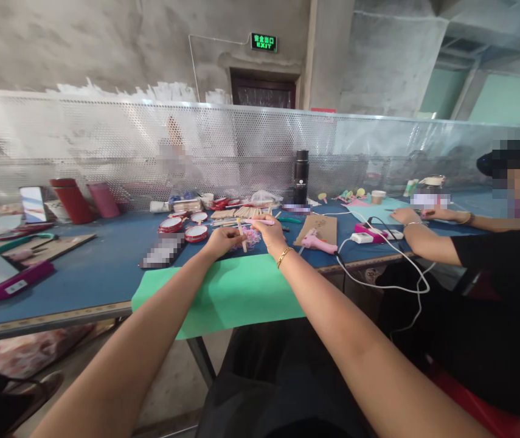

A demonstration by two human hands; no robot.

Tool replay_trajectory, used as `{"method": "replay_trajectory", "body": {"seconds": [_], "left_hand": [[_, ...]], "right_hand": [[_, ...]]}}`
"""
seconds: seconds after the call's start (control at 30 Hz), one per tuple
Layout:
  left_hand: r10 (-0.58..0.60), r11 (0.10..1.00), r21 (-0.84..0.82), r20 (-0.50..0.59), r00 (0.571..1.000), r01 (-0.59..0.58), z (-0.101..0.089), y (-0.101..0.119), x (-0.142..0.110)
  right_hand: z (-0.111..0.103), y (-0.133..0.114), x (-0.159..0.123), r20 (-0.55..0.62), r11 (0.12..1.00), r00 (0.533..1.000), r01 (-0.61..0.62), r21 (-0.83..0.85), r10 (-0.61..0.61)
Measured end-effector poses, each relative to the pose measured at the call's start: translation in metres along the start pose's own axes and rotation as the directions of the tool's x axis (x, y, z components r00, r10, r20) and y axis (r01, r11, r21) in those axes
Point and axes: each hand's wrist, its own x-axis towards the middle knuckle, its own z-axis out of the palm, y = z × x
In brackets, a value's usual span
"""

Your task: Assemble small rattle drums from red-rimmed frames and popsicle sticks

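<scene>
Centre frame, the left hand (221, 242) is clamping a pale stick (244, 243) and the right hand (273, 234) a pink pen-like tool (266, 223), weak pinching possibly risking a twisting stick.

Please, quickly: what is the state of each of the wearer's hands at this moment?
Left hand: closed, holding a flat wooden craft stick.
Right hand: closed, holding a slim pink pen-like object.

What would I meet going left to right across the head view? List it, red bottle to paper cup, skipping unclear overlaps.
Red bottle → pink bottle → left hand → held stick → right hand → glue gun → paper cup.
</scene>
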Motion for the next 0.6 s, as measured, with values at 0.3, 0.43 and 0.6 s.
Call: {"method": "replay_trajectory", "body": {"seconds": [0.3, 0.43, 0.6], "left_hand": [[0.001, 1.0, 0.003, -0.001, 1.0, -0.001, 0.0002, 0.0003, -0.0005], [0.016, 1.0, 0.007, 0.008, 1.0, -0.016, 0.0006, 0.0007, -0.0002], [0.029, 1.0, 0.011, 0.01, 1.0, -0.029, 0.0004, 0.0, 0.0007]], "right_hand": [[-0.0011, -0.0022, -0.0023, -0.024, 1.0, 1.0, -0.01, -0.009, 0.01], [0.0017, -0.0025, -0.0035, 0.014, 1.0, 1.0, -0.017, -0.004, 0.017], [0.0026, -0.0003, -0.0022, 0.017, 1.0, 1.0, -0.025, -0.008, 0.025]]}}
